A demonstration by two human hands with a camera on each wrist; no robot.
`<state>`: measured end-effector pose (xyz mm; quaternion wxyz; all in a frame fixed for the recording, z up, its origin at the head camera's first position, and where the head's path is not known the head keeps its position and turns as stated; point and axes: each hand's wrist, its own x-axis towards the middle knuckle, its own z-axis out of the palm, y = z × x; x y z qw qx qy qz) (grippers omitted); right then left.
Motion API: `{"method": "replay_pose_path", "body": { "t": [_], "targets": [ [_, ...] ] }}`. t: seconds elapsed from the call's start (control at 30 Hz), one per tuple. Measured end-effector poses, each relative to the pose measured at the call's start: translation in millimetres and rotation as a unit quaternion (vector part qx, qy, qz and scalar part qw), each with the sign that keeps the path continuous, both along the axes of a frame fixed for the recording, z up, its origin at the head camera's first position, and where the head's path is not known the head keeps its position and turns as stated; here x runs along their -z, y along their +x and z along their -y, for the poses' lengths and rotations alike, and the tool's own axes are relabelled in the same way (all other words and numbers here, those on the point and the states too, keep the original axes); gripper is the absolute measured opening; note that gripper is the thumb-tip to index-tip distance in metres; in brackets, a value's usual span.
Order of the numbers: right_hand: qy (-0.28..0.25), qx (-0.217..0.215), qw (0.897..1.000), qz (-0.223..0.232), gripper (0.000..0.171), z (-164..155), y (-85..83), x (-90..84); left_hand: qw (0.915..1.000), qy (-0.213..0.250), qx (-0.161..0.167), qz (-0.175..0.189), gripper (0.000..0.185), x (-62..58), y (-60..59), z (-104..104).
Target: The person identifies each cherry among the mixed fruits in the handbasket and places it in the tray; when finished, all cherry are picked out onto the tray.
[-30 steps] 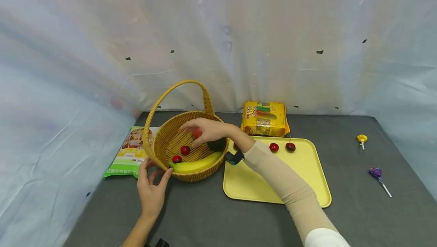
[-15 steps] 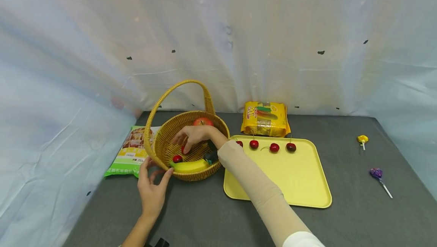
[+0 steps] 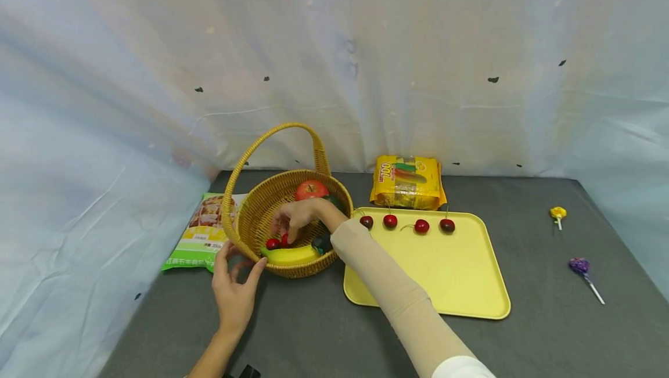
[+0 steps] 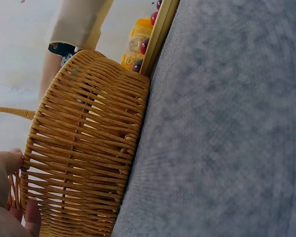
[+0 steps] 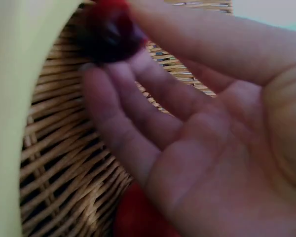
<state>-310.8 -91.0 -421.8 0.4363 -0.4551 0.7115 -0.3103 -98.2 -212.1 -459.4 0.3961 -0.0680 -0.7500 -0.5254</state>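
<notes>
A wicker basket with a tall handle holds a banana, an apple, a dark green fruit partly hidden by the wrist, and cherries. My left hand grips the basket's near left rim, thumb and fingers on either side. Inside the basket, my right hand reaches down and pinches a cherry between thumb and fingertips. Another cherry lies beside it, against the banana's end. In the left wrist view, the woven wall hides the right hand's fingers.
Right of the basket lies a yellow tray with several cherries along its far edge. Behind it sits a yellow snack packet. A green food bag lies left of the basket. Two lollipops lie at the far right.
My right hand has moved down into the basket, toward the banana, and now pinches a cherry, which has shifted nearer the other one. The left hand keeps its grip on the rim.
</notes>
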Motion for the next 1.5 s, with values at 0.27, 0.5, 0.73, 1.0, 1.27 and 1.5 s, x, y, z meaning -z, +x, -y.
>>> {"method": "replay_pose_path", "body": {
  "t": [0.27,0.5,0.73,1.0,1.27,1.5],
  "targets": [
    [0.036,0.0,0.999,0.031,0.038,-4.5,3.5,-4.6,0.9989,0.026,-0.001,0.039,0.072,20.4,-7.2,11.1],
    [0.022,0.017,1.0,0.012,0.037,-15.5,4.7,-19.9,0.9991,0.023,-0.004,0.036,0.071,21.0,-7.7,12.7],
    [-0.128,0.023,0.99,-0.058,0.025,-50.2,16.7,-42.9,0.9988,0.034,-0.012,0.032,0.072,13.4,-3.9,6.7],
    [-0.319,0.154,0.929,-0.109,0.02,-144.6,52.5,-28.0,0.9987,0.043,-0.006,0.027,0.072,12.5,-3.6,1.9],
    [-0.244,0.305,0.915,-0.104,0.036,-216.2,86.8,17.6,0.9987,0.041,0.0,0.031,0.071,17.8,-6.6,5.6],
    [-0.197,0.316,0.916,-0.145,0.03,-227.0,89.2,34.8,0.9983,0.042,-0.004,0.041,0.069,18.7,-6.2,8.8]
  ]
}}
